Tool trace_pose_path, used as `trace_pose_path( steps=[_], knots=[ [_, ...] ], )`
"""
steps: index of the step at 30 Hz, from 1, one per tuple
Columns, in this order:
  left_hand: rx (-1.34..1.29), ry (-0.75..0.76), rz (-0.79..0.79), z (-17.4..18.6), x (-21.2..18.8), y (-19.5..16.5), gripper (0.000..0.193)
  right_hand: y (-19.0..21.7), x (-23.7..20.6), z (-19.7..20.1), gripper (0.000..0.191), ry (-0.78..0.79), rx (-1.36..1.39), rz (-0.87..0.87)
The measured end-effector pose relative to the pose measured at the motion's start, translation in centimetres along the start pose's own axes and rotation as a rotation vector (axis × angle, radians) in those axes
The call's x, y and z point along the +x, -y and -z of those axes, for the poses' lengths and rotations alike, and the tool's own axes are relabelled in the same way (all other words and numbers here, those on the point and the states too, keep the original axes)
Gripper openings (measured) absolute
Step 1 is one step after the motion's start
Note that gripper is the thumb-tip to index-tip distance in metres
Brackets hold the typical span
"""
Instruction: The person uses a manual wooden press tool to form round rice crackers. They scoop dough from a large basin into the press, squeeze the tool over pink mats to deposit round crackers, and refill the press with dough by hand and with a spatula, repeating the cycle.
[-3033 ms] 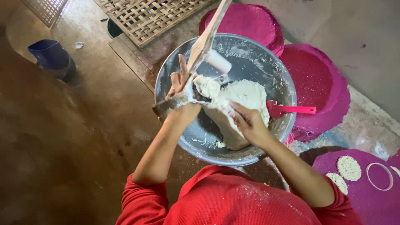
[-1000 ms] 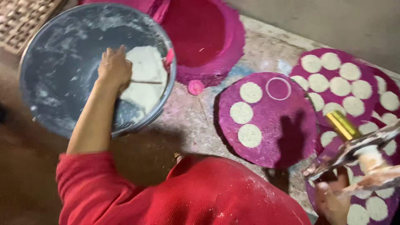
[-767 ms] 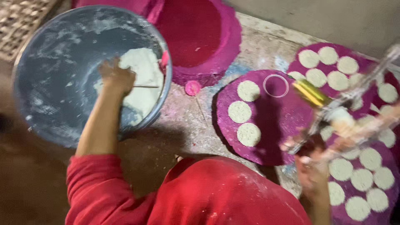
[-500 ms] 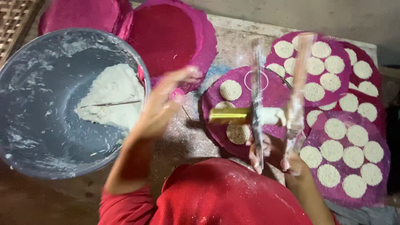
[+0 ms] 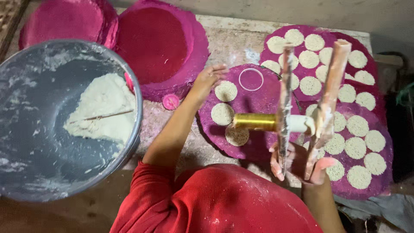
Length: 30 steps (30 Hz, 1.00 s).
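Midway through pressing out white dough discs [image 5: 225, 91] onto the magenta round mat [image 5: 254, 146]. Right hand [image 5: 297, 162] wrapped around the two wooden handles of a brass-barrelled press [image 5: 276, 122], held over the mat's near right part. Left hand [image 5: 206, 80], fingers loosely spread and gripping nothing, at the mat's far left edge beside a disc. Dough [image 5: 105, 108] heaped in the metal basin [image 5: 26, 172], far left. Next, probably: steadying the mat, lowering the barrel over a bare patch, squeezing the handles together.
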State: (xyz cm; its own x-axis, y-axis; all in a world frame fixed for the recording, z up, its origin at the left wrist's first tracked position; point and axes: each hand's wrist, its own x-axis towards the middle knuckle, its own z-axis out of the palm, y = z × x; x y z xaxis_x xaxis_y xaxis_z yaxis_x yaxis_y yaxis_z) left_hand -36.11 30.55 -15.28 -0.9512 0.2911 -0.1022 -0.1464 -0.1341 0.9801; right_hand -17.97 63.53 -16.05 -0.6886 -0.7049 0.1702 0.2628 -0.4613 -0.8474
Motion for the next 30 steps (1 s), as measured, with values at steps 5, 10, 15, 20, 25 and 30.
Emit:
trace_pose_path(
  steps=[5,10,15,20,25,30],
  knots=[
    [-0.483,0.43,0.373,-6.4,-0.5,3.2,0.043,-1.2,-1.1,-0.8,0.118,-0.049,0.261,0.066],
    [-1.128,0.592,0.29,-12.4,-4.4,6.2,0.038,-1.3,0.0,-2.5,0.118,-0.141,0.273,0.087],
    [-0.723,0.347,0.258,-11.2,-7.2,6.4,0.038,-0.6,1.0,-3.1,0.118,-0.221,0.211,0.034],
    [-0.612,0.229,0.326,-9.7,-7.6,5.4,0.031,-2.9,2.2,-0.7,0.121,-0.213,0.28,-0.001],
    [-0.519,0.01,-0.062,-1.3,-10.8,0.0,0.029,-4.3,1.7,4.9,0.125,-0.25,0.437,0.051],
    [0.718,-1.082,-0.601,11.0,-20.5,-6.9,0.018,-3.6,0.0,11.8,0.119,-0.333,0.33,0.204]
  ],
)
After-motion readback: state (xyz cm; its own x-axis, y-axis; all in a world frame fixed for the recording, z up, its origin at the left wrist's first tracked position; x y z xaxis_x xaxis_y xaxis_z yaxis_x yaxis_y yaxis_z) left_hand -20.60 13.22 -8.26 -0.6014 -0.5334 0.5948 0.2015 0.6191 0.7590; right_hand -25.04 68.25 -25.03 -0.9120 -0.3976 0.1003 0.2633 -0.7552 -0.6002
